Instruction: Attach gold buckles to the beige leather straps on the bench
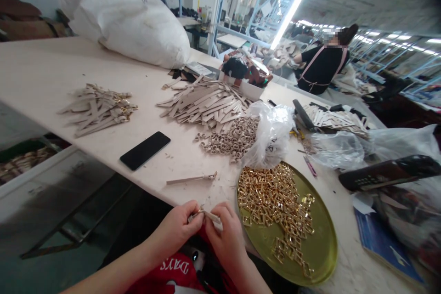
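Just off the table's front edge, my left hand [184, 225] and my right hand [227, 232] meet, fingers closed. Between them they pinch a beige strap [215, 219]; a small metal bit shows at the left fingertips, partly hidden. Another strap with a buckle [191, 179] lies on the table beyond my hands. To the right, a round gold tray [324, 243] bears a heap of gold buckles [272, 193]. Small beige loops [234, 140] are piled farther back, beside a large pile of plain straps [210, 103]. Straps with buckles [101, 108] form a bundle at the left.
A black phone [145, 150] lies near the front edge. Behind stands a big white sack [131, 23]. Clear plastic bags [270, 133], a dark bottle [389, 172] and a blue booklet [386, 243] occupy the right side. Another person [322, 69] is at the far right.
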The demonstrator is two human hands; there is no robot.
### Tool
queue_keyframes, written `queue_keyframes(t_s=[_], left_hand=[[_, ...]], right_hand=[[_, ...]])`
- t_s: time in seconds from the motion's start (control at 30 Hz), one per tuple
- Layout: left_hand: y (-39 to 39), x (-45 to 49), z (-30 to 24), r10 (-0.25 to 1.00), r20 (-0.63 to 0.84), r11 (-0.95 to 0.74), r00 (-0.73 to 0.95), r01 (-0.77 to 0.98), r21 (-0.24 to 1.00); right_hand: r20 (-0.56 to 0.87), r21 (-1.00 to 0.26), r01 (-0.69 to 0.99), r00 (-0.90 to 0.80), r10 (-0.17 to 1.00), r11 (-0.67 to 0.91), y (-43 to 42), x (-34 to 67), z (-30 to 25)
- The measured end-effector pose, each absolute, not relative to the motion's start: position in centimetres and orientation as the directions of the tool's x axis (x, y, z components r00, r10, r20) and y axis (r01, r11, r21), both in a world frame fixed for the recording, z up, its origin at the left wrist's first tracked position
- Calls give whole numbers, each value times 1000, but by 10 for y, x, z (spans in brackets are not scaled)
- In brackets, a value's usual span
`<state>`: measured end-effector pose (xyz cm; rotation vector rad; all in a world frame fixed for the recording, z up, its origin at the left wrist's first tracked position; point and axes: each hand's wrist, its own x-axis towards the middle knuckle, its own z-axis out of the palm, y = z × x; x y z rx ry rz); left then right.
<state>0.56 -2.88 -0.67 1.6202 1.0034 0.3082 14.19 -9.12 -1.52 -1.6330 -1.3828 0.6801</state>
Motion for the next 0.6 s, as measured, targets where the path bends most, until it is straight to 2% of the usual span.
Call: queue_keyframes(t_s=[0.1,0.27,0.43,0.5,0.53,0.57,0.6], left_hand=[[-23,8,-10,740,-315,29,595,439,898],[-13,12,-13,686,-365,161,629,358,920],[3,18,-13,650,-411,341,639,238,909],[10,20,-12,680,-397,344,616,210,915],[14,21,-12,693,-386,328,609,210,921],[17,22,-11,698,-373,305,612,217,927],[19,22,-10,695,-359,277,623,228,933]], right_hand=[[183,-830,551,122,975,87,-88,150,-12],[100,-903,429,150,984,27,-77,157,-12],[31,-929,368,-40,999,44,-60,168,-9],[13,-900,434,-79,997,46,-44,184,-9],[23,-857,514,-43,999,42,-33,193,-10],[52,-768,640,54,997,6,-21,204,-12],[90,-629,776,131,987,-46,-8,214,-15]])
